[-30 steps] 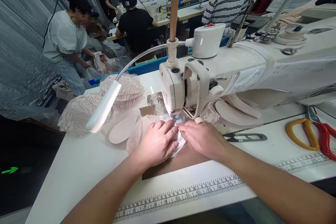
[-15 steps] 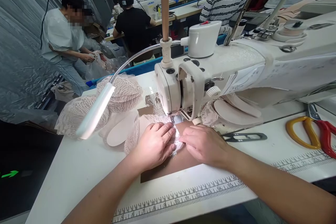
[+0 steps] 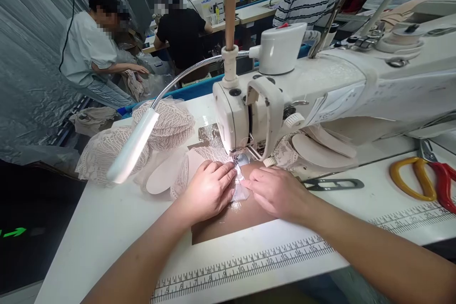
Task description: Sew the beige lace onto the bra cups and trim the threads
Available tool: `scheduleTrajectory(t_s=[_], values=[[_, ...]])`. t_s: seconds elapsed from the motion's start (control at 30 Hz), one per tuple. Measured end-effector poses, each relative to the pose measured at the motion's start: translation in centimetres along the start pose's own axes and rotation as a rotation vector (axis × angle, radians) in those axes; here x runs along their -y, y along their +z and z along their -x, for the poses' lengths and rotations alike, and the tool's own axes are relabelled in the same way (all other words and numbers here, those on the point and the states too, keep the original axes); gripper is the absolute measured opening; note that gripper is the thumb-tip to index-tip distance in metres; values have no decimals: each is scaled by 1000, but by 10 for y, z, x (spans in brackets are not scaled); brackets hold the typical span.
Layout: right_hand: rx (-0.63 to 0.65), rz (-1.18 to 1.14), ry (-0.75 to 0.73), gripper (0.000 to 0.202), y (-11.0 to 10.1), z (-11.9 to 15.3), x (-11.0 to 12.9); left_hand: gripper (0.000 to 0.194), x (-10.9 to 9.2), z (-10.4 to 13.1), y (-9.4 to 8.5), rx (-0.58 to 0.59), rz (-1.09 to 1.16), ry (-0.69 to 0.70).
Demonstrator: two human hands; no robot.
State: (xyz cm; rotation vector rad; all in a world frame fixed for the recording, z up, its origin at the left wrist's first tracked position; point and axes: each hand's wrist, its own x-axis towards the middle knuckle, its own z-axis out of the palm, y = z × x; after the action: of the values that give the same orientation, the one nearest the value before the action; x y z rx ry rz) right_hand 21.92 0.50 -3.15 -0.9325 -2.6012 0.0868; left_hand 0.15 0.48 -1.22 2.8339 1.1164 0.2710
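A pale pink lace piece (image 3: 241, 193) lies under the needle area of a white sewing machine (image 3: 231, 118), brightly lit at its near end. My left hand (image 3: 212, 187) rests flat on the lace, fingers stretched towards the presser foot (image 3: 236, 159), which is partly hidden. From the other side, my right hand (image 3: 276, 192) has its fingers bent and pressed together at the lace's right edge; the fingertip grip is partly hidden. Beneath both hands is a brown sheet (image 3: 228, 225) on the white table (image 3: 117, 232).
Lace stacks (image 3: 167, 123) and an oval pad (image 3: 166, 173) lie left, below a gooseneck lamp (image 3: 133, 145). More oval pads (image 3: 317, 152) sit behind my right hand. Thread snips (image 3: 335, 184) and scissors (image 3: 413, 178) lie right. A ruler strip (image 3: 242, 270) runs along the front. Several people work beyond.
The lace's near end has shifted and now shows a narrower, pointed shape between my hands. My right fingertips have moved slightly left along its edge. The person at left has extended an arm.
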Motion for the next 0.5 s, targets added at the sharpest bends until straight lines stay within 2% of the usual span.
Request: scheduleTrajectory(t_s=[0.2,0.5], values=[[2,14,23,28,2,-1,1,40,6,-3,-1,12,4,-11],[90,70,155,33,0,-10,8,41,14,-4,3,-8,-113,-58]])
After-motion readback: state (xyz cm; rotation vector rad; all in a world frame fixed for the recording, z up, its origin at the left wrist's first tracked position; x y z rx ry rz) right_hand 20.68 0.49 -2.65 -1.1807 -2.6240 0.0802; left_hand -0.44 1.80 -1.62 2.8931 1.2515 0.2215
